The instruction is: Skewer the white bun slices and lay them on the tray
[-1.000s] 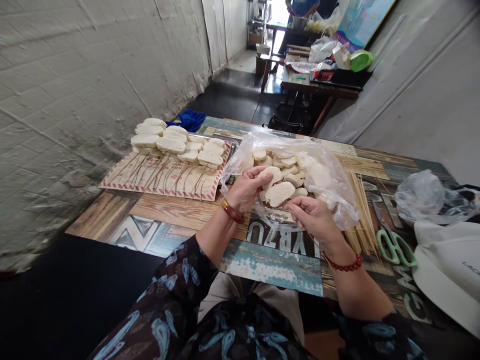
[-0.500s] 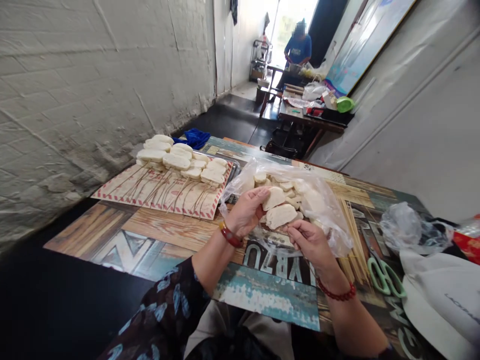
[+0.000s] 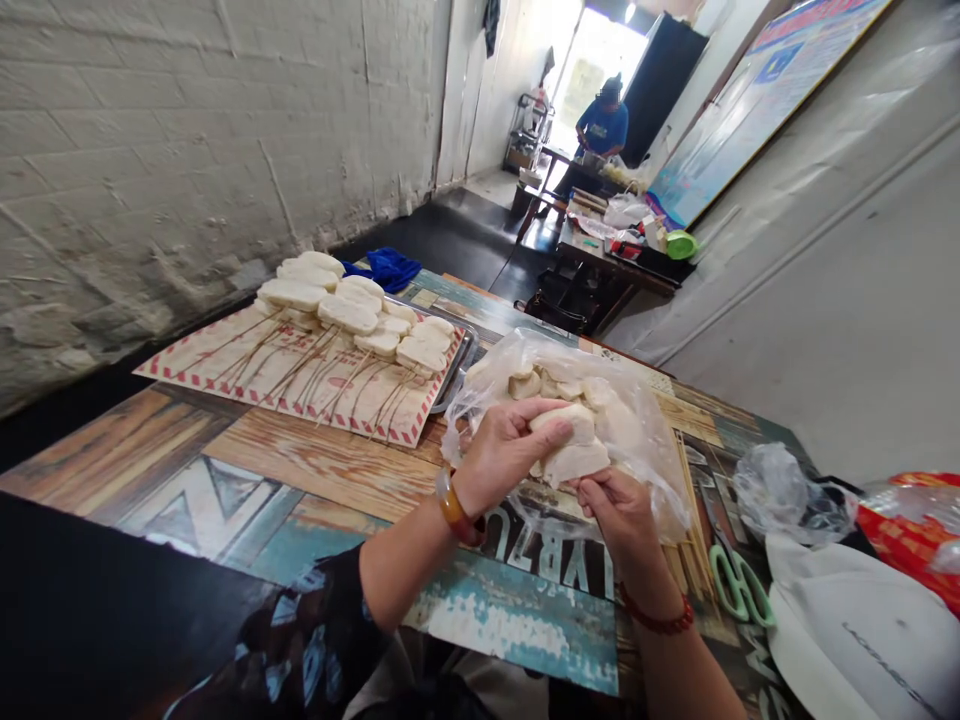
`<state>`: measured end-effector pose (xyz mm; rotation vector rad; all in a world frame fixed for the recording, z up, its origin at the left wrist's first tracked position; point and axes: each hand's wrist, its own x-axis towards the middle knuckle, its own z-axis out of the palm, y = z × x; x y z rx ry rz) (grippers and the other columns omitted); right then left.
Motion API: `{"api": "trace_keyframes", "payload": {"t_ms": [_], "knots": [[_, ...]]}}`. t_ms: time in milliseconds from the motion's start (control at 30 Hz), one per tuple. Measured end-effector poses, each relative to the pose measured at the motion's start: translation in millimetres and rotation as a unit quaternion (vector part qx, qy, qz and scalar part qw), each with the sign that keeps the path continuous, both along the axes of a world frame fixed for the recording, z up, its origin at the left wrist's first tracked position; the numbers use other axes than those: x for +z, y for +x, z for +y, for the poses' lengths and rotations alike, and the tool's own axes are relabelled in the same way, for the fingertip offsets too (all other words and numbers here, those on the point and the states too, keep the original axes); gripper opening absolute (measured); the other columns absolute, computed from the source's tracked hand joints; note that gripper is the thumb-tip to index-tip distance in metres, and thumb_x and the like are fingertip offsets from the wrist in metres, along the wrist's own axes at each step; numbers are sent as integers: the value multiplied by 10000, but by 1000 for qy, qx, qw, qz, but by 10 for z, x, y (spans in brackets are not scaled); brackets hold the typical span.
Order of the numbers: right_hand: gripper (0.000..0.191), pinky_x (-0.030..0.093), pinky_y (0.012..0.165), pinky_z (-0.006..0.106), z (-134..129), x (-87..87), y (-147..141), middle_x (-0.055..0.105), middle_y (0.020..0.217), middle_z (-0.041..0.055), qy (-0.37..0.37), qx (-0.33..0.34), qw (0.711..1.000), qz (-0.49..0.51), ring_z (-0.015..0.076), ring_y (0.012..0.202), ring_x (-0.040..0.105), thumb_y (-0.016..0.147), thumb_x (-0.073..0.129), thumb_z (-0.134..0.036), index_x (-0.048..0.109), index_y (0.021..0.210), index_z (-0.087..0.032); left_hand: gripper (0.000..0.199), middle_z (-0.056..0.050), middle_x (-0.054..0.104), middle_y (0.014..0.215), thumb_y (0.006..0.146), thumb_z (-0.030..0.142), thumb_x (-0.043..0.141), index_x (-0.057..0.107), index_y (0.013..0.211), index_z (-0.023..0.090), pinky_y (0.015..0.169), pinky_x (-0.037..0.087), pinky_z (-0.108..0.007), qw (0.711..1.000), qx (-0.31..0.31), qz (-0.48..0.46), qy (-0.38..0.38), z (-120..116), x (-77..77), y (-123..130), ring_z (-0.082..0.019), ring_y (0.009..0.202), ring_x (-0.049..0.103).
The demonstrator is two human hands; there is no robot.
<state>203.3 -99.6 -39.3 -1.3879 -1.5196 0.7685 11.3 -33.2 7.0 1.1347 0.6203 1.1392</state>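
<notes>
My left hand (image 3: 504,455) is closed around two pale steamed bun slices, thumb in front and fingers behind. One slice (image 3: 576,422) sits above the other slice (image 3: 576,462), and their edges touch. Close to the lower slice's right corner, my right hand (image 3: 619,505) pinches what looks like a bamboo skewer, almost wholly covered by the fingers. Behind both hands lies a clear plastic bag (image 3: 637,425) with several more slices (image 3: 553,384) in it. To the left, skewered slices (image 3: 349,312) are stacked on a paper-lined metal tray (image 3: 468,350), sticks pointing toward me.
Loose bamboo skewers (image 3: 686,560) and green-handled scissors (image 3: 739,585) lie right of the bag. Farther right are a crumpled plastic bag (image 3: 780,490) and a white cap (image 3: 862,620). A blue cloth (image 3: 391,270) lies behind the tray. A person (image 3: 602,125) stands at a far table.
My left hand has shifted from the upper slice's edge to a grip across both slices, which are now closer together. The right hand still pinches at the lower slice. My view has turned slightly.
</notes>
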Motion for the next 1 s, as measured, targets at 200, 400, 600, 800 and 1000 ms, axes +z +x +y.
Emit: {"api": "trace_keyframes", "payload": {"t_ms": [200,400,600,800,1000], "knots": [[217,452,492,271,-23,-13,-5,615,583,4,6,-13,1000,-14,152,500,534,903,608,-327,725,759,-213,389,-60,764,912,787,465,772,806,1054,185,688,487,-236,1000,-1,-6,-2,-26,23,6,-155,757,630],[232,444,513,271,-45,2,-35,591,584,-8,15,-16,999,-23,146,512,529,928,600,-336,713,769,-211,381,-58,771,915,778,447,783,808,1059,190,697,500,-233,999,-22,-29,-20,-54,51,16,-149,744,639],[235,438,521,278,-57,44,-80,578,594,-5,18,-26,999,-33,154,530,526,923,615,-343,703,747,-214,369,-58,768,883,793,446,770,811,1057,191,675,500,-241,1000,-17,-7,-8,-71,60,12,-157,724,640],[254,423,521,275,-66,2,-64,575,584,-5,14,-32,999,-34,153,531,519,920,609,-340,673,710,-211,340,-51,772,880,787,439,774,818,1030,205,662,506,-237,999,-25,-17,-11,-70,44,35,-152,712,643],[284,421,538,284,-74,-12,-45,591,601,0,18,-33,998,-42,157,543,530,933,599,-339,634,682,-211,308,-42,772,879,791,440,772,823,1005,225,684,513,-234,999,-29,-17,-13,-76,41,34,-142,713,643]]}}
